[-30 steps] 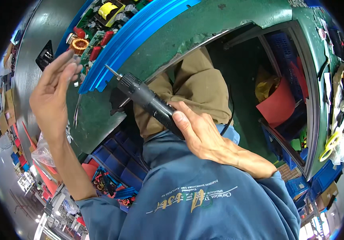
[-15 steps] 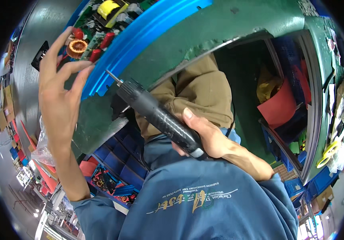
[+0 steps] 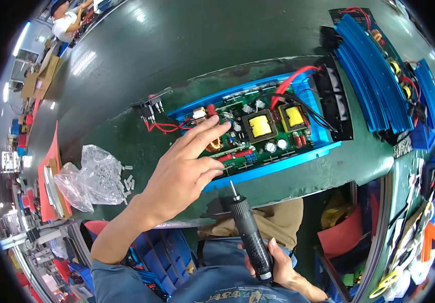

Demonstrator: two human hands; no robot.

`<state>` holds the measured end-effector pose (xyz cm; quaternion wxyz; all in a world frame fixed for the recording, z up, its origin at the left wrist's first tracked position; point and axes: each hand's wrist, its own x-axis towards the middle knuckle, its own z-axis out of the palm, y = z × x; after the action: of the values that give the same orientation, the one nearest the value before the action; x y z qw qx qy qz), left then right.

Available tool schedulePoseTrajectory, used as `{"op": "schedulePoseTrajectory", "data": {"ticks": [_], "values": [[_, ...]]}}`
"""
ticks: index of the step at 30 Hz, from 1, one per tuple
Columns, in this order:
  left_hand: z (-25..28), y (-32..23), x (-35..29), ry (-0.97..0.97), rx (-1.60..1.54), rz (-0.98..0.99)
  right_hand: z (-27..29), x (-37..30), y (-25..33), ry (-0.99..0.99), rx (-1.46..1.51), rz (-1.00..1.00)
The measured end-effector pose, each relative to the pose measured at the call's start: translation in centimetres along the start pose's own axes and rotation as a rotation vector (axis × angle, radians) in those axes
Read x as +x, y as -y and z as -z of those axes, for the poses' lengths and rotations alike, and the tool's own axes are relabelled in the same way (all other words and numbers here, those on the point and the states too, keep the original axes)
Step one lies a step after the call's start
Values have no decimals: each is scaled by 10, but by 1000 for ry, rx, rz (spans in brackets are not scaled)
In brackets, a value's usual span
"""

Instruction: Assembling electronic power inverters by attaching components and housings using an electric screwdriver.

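A green circuit board [image 3: 273, 157] lies in a long blue metal housing [image 3: 298, 160] on the bench. It carries two yellow-wound transformers [image 3: 259, 126], a copper ring coil [image 3: 214, 145] and red cylindrical parts. My left hand [image 3: 179, 174] reaches over the housing's left end, fingers spread above the ring coil, thumb by the near wall; whether the fingertips touch is unclear. In my right hand [image 3: 280, 265] is a black electric screwdriver [image 3: 250, 232], its bit pointing away from me, close to the housing's near wall. Red wires join the board to a black socket panel [image 3: 152, 107] at left.
A black fan panel [image 3: 334, 101] is wired at the housing's right end. More blue housings [image 3: 374, 76] stand at far right. A clear plastic bag [image 3: 96, 174] with small pale pieces [image 3: 128, 184] beside it lies left. Another person [image 3: 67, 22] sits far left.
The view has swung up, bringing the whole housing into sight. The screwdriver now points more straight ahead, its bit nearer the wall's outer edge. My left fingers reach further over the board.
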<state>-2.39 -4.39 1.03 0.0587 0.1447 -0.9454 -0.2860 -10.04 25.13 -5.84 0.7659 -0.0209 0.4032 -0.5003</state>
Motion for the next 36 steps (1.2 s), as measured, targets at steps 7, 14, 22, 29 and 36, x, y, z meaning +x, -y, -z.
{"op": "schedulePoseTrajectory", "data": {"ticks": [7,14,22,29,36], "values": [[-7,8,0,-41,-48,-1,1,1,-3,-8,43,-56],[0,9,1,11,-104,-23,-3,2,0,4,69,-56],[8,-15,-12,156,48,-36,-1,4,-7,-19,21,-18],[-1,-15,-16,121,115,-32,-1,11,-13,-42,-21,-4],[-16,-22,-5,-167,262,-30,21,5,-12,-77,-87,23]]}}
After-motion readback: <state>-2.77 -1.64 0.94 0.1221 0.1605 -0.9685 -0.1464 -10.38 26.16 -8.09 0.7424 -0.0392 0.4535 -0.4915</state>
